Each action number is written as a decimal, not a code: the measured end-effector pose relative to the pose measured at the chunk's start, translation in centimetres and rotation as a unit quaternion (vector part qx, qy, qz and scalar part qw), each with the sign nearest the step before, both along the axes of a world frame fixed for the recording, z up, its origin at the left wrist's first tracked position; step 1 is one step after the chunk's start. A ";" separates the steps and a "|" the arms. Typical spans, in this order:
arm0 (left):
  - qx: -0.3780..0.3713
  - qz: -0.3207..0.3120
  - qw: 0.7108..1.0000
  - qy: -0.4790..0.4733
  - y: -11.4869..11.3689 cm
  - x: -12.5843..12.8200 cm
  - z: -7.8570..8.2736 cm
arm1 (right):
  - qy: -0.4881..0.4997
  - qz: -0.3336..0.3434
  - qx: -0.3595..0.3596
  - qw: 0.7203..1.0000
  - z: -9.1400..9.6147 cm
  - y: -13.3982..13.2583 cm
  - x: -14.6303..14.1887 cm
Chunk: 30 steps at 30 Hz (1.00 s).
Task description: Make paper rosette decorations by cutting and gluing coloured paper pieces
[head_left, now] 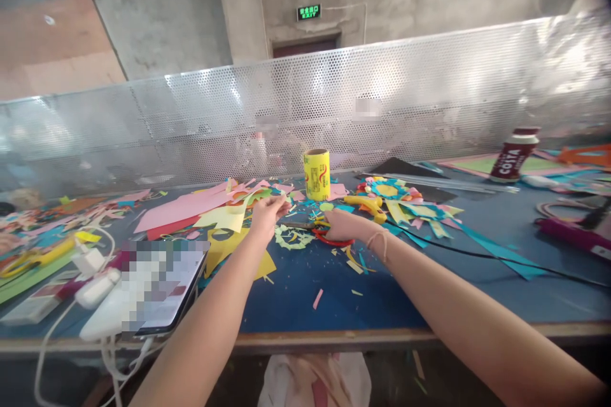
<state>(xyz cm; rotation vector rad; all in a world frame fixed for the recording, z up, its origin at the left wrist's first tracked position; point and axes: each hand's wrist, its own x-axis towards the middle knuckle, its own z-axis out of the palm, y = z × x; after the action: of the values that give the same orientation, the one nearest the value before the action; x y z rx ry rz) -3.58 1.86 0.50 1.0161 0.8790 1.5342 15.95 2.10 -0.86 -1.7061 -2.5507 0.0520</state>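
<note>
My right hand (341, 227) is closed round the red handles of a pair of scissors (305, 226), whose blades point left. Just to the left, my left hand (268, 215) has thumb and fingers pinched together; anything between them is too small to make out. Below the blades lies a pale green ring of cut paper (293, 243). A yellow roll of tape (317, 175) stands upright beyond both hands. To the right of my right hand rests a yellow glue gun (367, 206), its black cable running right. A blue and yellow paper flower (387, 189) lies behind it.
Pink paper sheets (184, 206) and coloured scraps spread across the blue table (296, 299). On the left are a phone (184, 286), white cables and a second yellow glue gun (45, 254). A Costa bottle (514, 156) stands right, before a perforated metal screen (420, 95).
</note>
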 end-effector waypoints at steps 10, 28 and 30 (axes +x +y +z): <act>0.039 0.056 0.993 -0.096 0.7 -1.7 0.6 | 0.106 -0.079 0.068 0.989 1.1 0.8 0.4; 0.033 -0.012 0.980 -0.195 -0.3 0.1 1.0 | 0.282 0.037 0.090 0.955 0.9 -3.0 -3.6; 0.033 -0.016 0.981 -0.188 -0.4 0.1 1.1 | 0.278 0.035 0.091 0.956 1.0 -3.0 -3.6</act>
<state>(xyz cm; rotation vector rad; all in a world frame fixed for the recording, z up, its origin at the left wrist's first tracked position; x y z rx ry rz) -3.45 1.42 1.58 0.7460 0.5461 1.6666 12.32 -0.91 0.13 -1.2997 -2.1192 0.2535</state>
